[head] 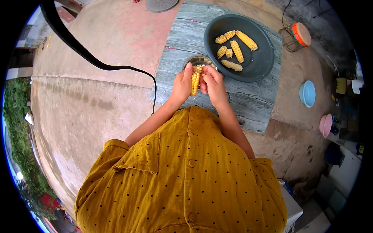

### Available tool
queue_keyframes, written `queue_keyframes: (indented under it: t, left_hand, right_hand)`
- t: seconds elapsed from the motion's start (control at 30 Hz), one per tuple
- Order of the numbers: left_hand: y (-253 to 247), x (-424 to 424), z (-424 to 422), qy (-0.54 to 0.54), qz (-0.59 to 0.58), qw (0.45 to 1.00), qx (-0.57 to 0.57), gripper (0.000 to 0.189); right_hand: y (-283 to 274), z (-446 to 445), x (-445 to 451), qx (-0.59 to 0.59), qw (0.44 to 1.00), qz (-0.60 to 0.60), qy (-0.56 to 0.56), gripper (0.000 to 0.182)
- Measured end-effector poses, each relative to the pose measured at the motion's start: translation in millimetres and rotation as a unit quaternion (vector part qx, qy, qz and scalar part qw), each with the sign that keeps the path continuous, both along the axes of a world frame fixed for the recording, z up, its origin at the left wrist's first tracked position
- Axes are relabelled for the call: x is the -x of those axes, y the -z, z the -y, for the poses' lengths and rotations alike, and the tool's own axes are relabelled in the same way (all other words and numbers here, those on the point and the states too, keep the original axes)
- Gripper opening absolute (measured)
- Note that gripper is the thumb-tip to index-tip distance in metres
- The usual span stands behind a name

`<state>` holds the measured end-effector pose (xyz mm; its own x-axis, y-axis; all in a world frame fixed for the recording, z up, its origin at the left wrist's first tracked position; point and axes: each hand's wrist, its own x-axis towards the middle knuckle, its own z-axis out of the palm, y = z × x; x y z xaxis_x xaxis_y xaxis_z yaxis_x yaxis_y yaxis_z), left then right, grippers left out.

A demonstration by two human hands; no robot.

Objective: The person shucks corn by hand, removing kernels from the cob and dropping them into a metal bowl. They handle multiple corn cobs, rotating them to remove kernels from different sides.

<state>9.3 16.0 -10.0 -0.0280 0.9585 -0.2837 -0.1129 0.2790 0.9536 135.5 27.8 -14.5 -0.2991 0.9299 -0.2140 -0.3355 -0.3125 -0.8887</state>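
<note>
An ear of yellow corn (pixel 195 82), partly bare of kernels at its far end, is gripped in my left hand (pixel 182 84), thumb along its side. My right hand (pixel 214 84) is at the ear's right side, its fingers curled against the kernels; whether it also bears the ear's weight is unclear. Just beyond both hands stands a metal bowl (pixel 199 60), its inside mostly hidden by them. Touching or very near that bowl, a large dark grey basin (pixel 256 67) holds several corn ears and broken pieces, among them a pale stripped cob (pixel 232 65).
Bowl and basin rest on a low table with a grey-blue wood-pattern top (pixel 180 38). A black strap (pixel 116 67) hangs across the upper left. To the right are a wire-frame object with an orange rim (pixel 301 34), a blue basin (pixel 307 93) and a pink basin (pixel 325 125).
</note>
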Motion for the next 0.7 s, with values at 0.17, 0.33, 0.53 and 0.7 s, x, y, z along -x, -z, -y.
queue_keyframes:
  t: [0.17,0.33,0.53,0.7]
  left_hand:
    - [4.5,2.6,-2.9,-0.015,0.002,0.999,0.034,0.059]
    - [6.7,4.7,-1.0,-0.014,-0.034,0.998,0.043,0.06]
    - [15.8,1.4,0.0,-0.013,-0.129,0.991,-0.033,0.058]
    - [7.1,7.6,-3.1,-0.005,-0.03,0.999,0.012,0.058]
  right_hand:
    - [-1.8,2.0,4.6,-0.054,0.996,0.071,-0.012,0.014]
    - [0.3,2.1,1.8,-0.029,0.993,0.107,-0.044,0.011]
    - [27.3,4.7,17.2,-0.146,0.953,0.253,0.082,0.009]
    - [7.6,5.6,11.2,-0.059,0.995,0.078,-0.001,0.014]
